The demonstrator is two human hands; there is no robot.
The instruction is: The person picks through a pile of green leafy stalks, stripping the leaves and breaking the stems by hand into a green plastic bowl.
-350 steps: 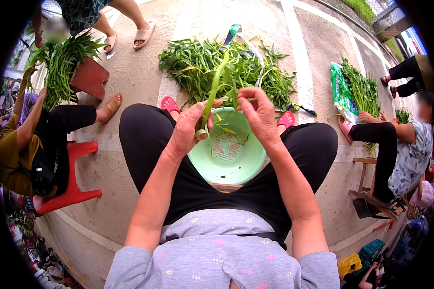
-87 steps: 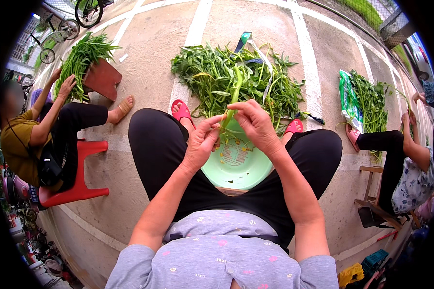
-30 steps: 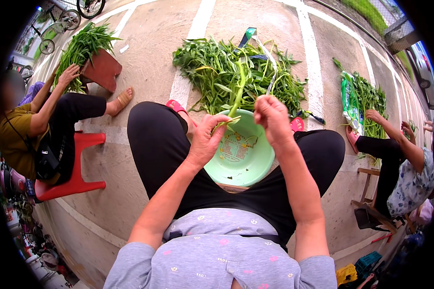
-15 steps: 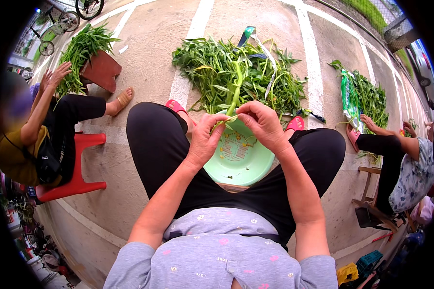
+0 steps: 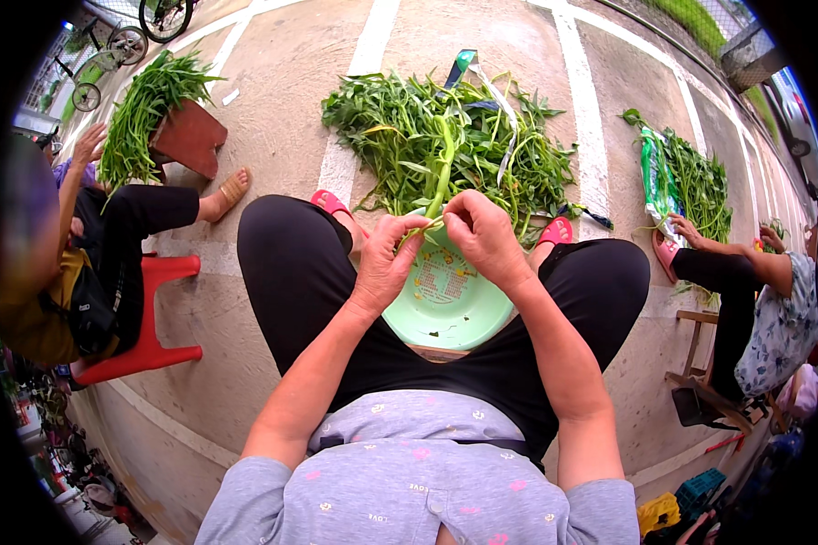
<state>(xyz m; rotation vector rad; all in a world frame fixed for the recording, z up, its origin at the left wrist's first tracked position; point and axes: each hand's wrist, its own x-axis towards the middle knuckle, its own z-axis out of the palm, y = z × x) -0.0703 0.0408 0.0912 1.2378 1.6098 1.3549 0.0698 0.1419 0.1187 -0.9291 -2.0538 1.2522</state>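
Above the basin, my left hand (image 5: 384, 263) is closed, thumb and fingers pinching a thin green stem (image 5: 422, 231). Close beside it my right hand (image 5: 486, 238) is also closed, its fingertips pressed together near the stem's end; what lies between them is too small to make out. Below both hands is a pale green plastic basin (image 5: 454, 327) with printing and small yellow and dark bits inside. A thicker light green stalk (image 5: 446, 159) runs from the pile of leafy greens (image 5: 386, 127) toward my fingertips. Strips of wrapping (image 5: 504, 104) lie across that pile.
At the left a person (image 5: 82, 291) sits on a red plastic stool (image 5: 159, 313), beside greens (image 5: 150, 113) on a reddish-brown low stool (image 5: 191, 138). At the right another person (image 5: 773, 318) sits near more greens (image 5: 700, 186) and a green-white bag (image 5: 659, 177). Bicycles (image 5: 127, 44) stand far left.
My right fingertips have drawn slightly back and up from the stem; my left hand stays nearly still. The person at the left has lowered one hand and shifted back.
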